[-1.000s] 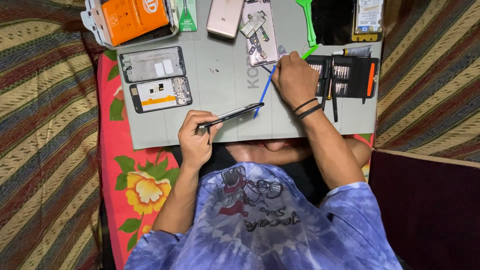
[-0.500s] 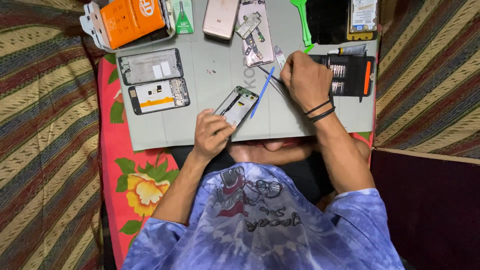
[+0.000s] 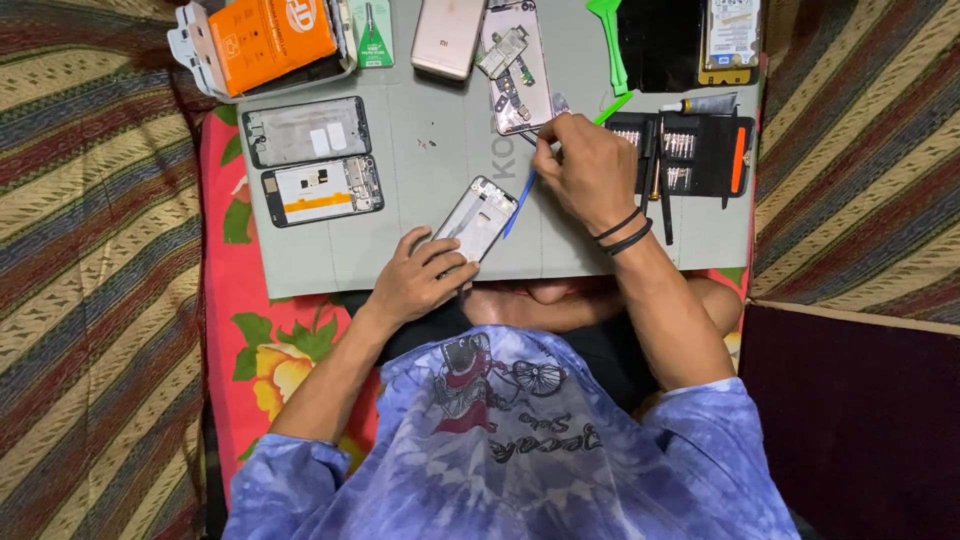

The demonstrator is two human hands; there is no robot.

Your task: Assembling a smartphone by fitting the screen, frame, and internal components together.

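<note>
Two hands work over a grey mat: the left hand (image 3: 415,280) pinches a phone frame (image 3: 478,218) lying diagonally, while the right hand (image 3: 588,168), up and right of it, grips a blue pry tool (image 3: 517,192).

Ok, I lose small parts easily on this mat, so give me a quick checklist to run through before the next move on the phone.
1. Left hand steadies the phone frame on the grey mat: ok.
2. Right hand grips a tool: ok; which tool, cannot tell.
3. Blue pry tool within reach beside the frame: ok.
4. Screwdriver bit case open beside the right hand: ok.
5. Loose bits on the mat gathered up: not ok.
6. Two spare frames kept apart from the work: ok.
</note>
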